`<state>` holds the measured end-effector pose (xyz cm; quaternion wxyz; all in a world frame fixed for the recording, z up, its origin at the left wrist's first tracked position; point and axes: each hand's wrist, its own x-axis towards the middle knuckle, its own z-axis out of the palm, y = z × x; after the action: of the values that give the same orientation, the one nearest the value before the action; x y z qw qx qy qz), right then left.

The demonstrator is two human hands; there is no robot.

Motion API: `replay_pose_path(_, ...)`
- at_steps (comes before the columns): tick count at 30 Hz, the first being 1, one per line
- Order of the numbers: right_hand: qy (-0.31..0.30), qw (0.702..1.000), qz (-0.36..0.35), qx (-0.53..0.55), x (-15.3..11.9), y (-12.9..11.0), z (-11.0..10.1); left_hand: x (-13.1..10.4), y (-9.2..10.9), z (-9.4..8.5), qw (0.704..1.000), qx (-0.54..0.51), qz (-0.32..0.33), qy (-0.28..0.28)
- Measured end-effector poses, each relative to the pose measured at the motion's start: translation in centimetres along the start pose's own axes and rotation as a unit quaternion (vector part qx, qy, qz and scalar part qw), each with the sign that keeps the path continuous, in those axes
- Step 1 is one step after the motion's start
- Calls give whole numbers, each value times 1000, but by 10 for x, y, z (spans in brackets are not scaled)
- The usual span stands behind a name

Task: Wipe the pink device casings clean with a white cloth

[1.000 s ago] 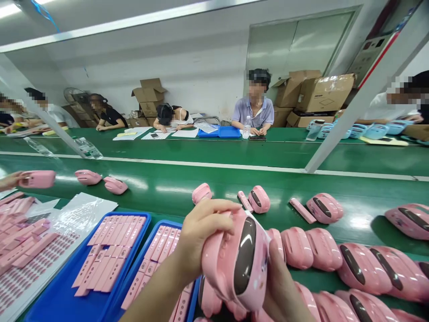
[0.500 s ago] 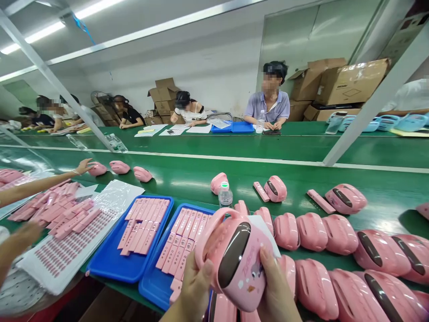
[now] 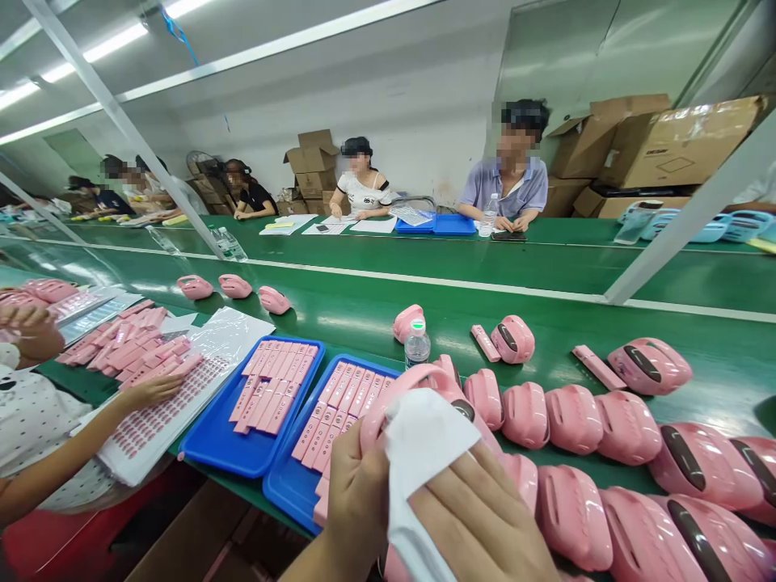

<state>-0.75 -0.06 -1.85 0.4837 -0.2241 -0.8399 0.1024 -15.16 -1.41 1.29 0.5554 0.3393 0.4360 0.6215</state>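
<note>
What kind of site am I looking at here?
Most likely a factory assembly line: a long green conveyor belt carries rows of identical pink shells, blue trays hold pink strips, and seated workers line the far side.

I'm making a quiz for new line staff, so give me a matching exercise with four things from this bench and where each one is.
Things:
1. white cloth
2. water bottle
3. pink strips
4. cardboard boxes

Places:
A. stacked against the far wall
B. lying in a blue tray
C. pressed on the pink device under the right hand
D. standing upright on the green belt

Pairs: 1-C, 2-D, 3-B, 4-A
</note>
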Motion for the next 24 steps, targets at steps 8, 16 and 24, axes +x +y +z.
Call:
replay_pose_path(8,-3,999,-16,-36,-4,5,-6,0,-4,10,999,17,-24,29)
replay_pose_path(16,22,996,85,31,-14,15,-5,5,-2,20,998,-30,-40,24)
replay_pose_path(24,238,644,540,486,-13,17,3,13,-13,19,993,-90,-68,23)
